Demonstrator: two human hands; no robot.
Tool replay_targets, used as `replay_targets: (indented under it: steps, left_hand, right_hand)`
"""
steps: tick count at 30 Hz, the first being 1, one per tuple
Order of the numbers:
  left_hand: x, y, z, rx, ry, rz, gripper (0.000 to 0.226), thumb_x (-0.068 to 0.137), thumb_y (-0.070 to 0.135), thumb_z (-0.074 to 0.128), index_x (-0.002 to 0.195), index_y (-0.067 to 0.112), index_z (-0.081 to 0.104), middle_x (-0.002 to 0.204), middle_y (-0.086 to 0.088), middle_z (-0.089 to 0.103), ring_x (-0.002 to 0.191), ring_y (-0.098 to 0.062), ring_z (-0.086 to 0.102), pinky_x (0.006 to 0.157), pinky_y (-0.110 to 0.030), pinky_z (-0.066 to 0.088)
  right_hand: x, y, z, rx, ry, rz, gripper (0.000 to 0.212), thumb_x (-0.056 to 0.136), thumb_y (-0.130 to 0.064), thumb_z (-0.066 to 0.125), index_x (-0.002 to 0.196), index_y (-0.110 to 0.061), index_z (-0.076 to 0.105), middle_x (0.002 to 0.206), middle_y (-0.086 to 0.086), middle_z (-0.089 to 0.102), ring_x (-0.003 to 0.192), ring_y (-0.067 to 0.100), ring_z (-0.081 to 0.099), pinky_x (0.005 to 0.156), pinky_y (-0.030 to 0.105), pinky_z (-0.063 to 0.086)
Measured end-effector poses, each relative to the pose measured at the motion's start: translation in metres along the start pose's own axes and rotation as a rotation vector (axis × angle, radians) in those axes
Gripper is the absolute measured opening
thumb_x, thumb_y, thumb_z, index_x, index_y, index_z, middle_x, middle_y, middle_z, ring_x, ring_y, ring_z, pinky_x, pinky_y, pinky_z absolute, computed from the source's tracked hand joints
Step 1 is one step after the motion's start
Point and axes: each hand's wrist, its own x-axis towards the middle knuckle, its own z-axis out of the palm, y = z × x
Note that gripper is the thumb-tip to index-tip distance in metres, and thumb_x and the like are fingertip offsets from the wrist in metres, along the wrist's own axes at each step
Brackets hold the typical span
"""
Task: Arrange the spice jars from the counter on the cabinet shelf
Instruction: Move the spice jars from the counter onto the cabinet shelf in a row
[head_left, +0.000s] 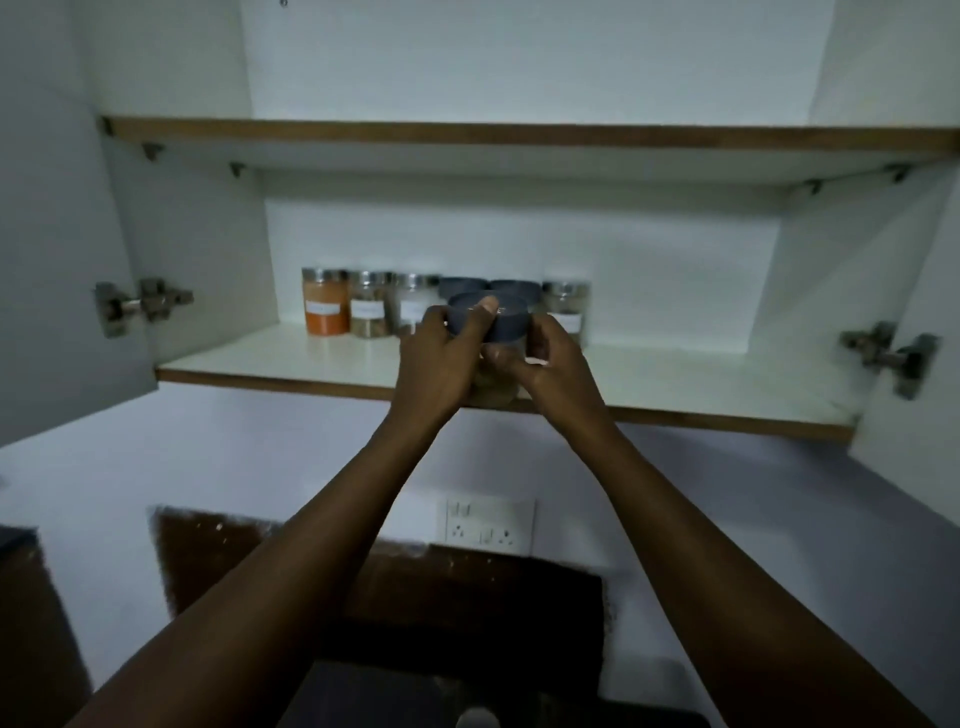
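We've got both hands up at the lower cabinet shelf — our left hand wraps the dark lid of a jar, our right hand grips its body. It sits at the front edge, just ahead of the row of spice jars.

A white wall socket plate sits on the pale wall below the cabinet, while metal door hinges flank the opening on both sides.
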Motion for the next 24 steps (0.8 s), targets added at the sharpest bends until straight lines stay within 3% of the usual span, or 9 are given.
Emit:
replay_targets:
  steps: [4,8,11,14,16,18,22,24]
  left_hand:
    - [0.037,0.009,0.039,0.023,-0.051,0.010,0.051,0.090,0.066,0.055,0.114,0.022,0.064,0.097,0.013,0.068,0.087,-0.001,0.064,0.067,-0.020,0.047]
    - [0.063,-0.004,0.080,-0.033,-0.246,-0.118,0.049,0.092,0.058,0.060,0.121,0.019,0.069,0.114,0.001,0.072,0.107,-0.021,0.068,0.084,-0.035,0.058]
    - [0.075,-0.016,0.107,-0.104,-0.275,-0.190,0.056,0.091,0.059,0.063,0.124,0.014,0.068,0.119,-0.002,0.070,0.109,-0.023,0.066,0.074,-0.032,0.060]
    - [0.087,-0.019,0.136,-0.027,-0.169,-0.149,0.059,0.090,0.059,0.065,0.106,0.003,0.073,0.104,-0.013,0.074,0.099,-0.028,0.072,0.084,-0.045,0.064]
    - [0.091,-0.016,0.153,0.028,-0.072,-0.109,0.054,0.094,0.053,0.063,0.098,0.000,0.072,0.095,-0.015,0.076,0.091,-0.030,0.074,0.086,-0.045,0.062]
    - [0.091,-0.016,0.166,0.058,-0.011,-0.072,0.039,0.100,0.035,0.060,0.094,-0.003,0.070,0.092,-0.015,0.074,0.090,-0.032,0.074,0.081,-0.042,0.061]
    - [0.083,-0.022,0.183,0.173,-0.011,-0.001,0.021,0.097,0.011,0.053,0.086,0.002,0.068,0.089,-0.012,0.071,0.094,-0.031,0.071,0.066,-0.024,0.047]
    - [0.082,-0.027,0.186,0.215,-0.111,0.039,0.026,0.096,0.009,0.051,0.101,-0.002,0.074,0.106,-0.014,0.075,0.105,-0.029,0.069,0.079,-0.025,0.050]
  right_hand:
    - [0.029,0.007,-0.033,-0.038,0.047,0.024,0.050,0.085,-0.036,0.079,0.130,-0.024,0.061,0.123,-0.009,0.070,0.112,0.011,0.068,0.096,0.030,0.056]
    - [0.044,0.030,-0.067,-0.152,0.069,0.141,0.054,0.085,-0.031,0.077,0.133,-0.015,0.058,0.125,0.000,0.067,0.107,0.019,0.065,0.080,0.021,0.051]
    - [0.047,0.043,-0.090,-0.121,0.134,0.239,0.061,0.076,-0.031,0.072,0.132,-0.014,0.057,0.129,0.007,0.066,0.112,0.025,0.065,0.096,0.043,0.057]
    - [0.051,0.052,-0.113,-0.084,0.227,0.308,0.049,0.083,-0.015,0.066,0.131,-0.013,0.056,0.127,0.009,0.064,0.116,0.028,0.064,0.100,0.051,0.056]
    - [0.051,0.059,-0.126,-0.124,0.290,0.316,0.050,0.087,-0.009,0.064,0.135,-0.013,0.053,0.131,0.007,0.063,0.114,0.024,0.062,0.089,0.035,0.057]
    - [0.052,0.065,-0.133,-0.222,0.342,0.286,0.051,0.090,-0.008,0.064,0.139,-0.011,0.051,0.134,0.007,0.062,0.112,0.021,0.060,0.077,0.016,0.046]
    - [0.058,0.075,-0.142,-0.319,0.302,0.328,0.057,0.091,-0.010,0.070,0.144,-0.007,0.049,0.145,0.012,0.057,0.130,0.028,0.057,0.098,0.027,0.046]
    - [0.065,0.083,-0.147,-0.399,0.287,0.316,0.054,0.089,-0.008,0.072,0.139,-0.002,0.053,0.143,0.014,0.058,0.131,0.030,0.056,0.100,0.028,0.045]
